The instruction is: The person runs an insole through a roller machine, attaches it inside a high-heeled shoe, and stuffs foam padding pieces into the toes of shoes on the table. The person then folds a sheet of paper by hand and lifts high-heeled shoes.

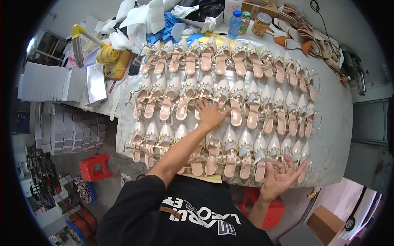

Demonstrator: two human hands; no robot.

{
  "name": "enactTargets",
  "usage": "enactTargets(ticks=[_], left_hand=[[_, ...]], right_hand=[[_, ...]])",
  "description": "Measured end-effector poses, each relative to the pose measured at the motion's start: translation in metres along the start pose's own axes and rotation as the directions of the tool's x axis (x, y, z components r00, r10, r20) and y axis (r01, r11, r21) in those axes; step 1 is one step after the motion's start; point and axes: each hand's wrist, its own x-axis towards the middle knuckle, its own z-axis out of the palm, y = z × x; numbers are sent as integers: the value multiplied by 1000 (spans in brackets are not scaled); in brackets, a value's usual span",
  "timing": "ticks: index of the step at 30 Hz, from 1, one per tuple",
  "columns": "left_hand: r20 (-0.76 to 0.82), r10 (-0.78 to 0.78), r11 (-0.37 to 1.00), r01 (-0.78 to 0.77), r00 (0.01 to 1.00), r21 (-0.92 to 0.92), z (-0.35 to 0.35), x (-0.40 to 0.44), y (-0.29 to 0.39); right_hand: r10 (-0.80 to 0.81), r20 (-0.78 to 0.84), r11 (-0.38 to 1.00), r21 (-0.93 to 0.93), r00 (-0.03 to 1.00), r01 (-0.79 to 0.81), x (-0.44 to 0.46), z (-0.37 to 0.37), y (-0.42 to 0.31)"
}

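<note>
Rows of pale pointed shoes with gold-studded straps and pinkish insoles cover the table (334, 135). My left hand (212, 115) reaches over the middle row, fingers spread and palm down on a studded shoe (221, 91); whether it presses or only rests there is unclear. Just right of that hand lies another shoe (235, 112). My right hand (280, 177) is turned palm up at the table's front edge, fingers apart and nothing held. Beside it is a front-row shoe (260, 166). My left forearm hides part of the front row.
At the back stand a blue-capped bottle (235, 24), jars (261, 24) and white foam wrapping (143, 18). A yellow lamp (107, 54) and stacked white boxes (53, 82) are on the left. Red stools (95, 167) and a cardboard box (325, 223) are on the floor.
</note>
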Motion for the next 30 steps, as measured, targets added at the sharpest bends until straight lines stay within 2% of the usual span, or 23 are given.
enactTargets(ticks=[1,3,4,5,7,10,11,12,13,15,16,19,21,22,23,24,25,26,27,28,29,30], left_hand=[[1,-7,1000,7,1000,8,6,12,9],[185,-121,993,120,975,16,11,39,24],[283,-198,969,230,939,-88,9,51,33],[288,-203,969,234,936,-80,17,57,38],[202,-258,966,252,945,55,34,61,45],[120,-341,937,347,933,-39,47,66,52],[71,-390,914,396,918,-90,54,68,54],[-7,-396,917,395,918,-64,59,69,55],[-16,-412,909,410,911,-72,62,70,55],[44,-338,915,340,940,-216,48,65,52],[-1,-287,935,280,958,-218,47,62,48],[-87,-284,920,245,955,-306,44,57,35],[-97,-335,884,277,937,-378,36,47,26],[-93,-328,842,246,940,-481,33,41,19],[-90,-314,789,208,945,-578,32,34,11],[-156,-230,737,67,960,-673,23,26,3],[-162,-223,735,57,961,-675,15,17,-2],[-116,-225,444,-4,968,-896,-14,6,-1],[-75,-206,89,-58,976,-994,-38,-2,-5],[-64,-44,64,-61,997,-996,-54,-5,-26],[202,23,-375,196,979,-906,-101,-22,-33],[41,465,-810,444,884,-383,-97,-29,-63]], right_hand=[[19,-7,999,-26,1000,-19,7,1,2],[62,-21,997,-42,998,-63,21,-2,14],[78,-31,994,-68,996,-80,28,-5,21],[94,-44,991,-93,995,-97,35,-5,29],[114,-48,986,-118,992,-119,46,-2,38],[154,-15,979,-133,988,-154,54,11,45],[128,16,986,-111,992,-125,56,17,46],[95,47,992,-86,994,-91,58,22,46],[89,66,993,-82,994,-83,58,29,40],[88,36,990,-115,995,-83,52,42,21],[62,49,994,-97,997,-57,49,41,18],[70,41,995,-75,997,-67,35,37,-3],[41,73,996,-85,997,-35,26,25,-5],[57,61,994,-93,996,-51,21,22,-6],[73,44,992,-103,996,-68,17,19,-7],[63,42,994,-98,997,-58,15,16,-6],[75,54,995,-67,996,-71,12,12,-3],[85,68,996,-39,994,-83,9,9,-3],[71,65,997,-35,995,-69,7,9,-8],[31,73,999,-22,997,-29,6,12,-13],[-6,78,1000,-13,997,7,4,15,-19],[-11,63,1000,-11,998,11,2,19,-26]])
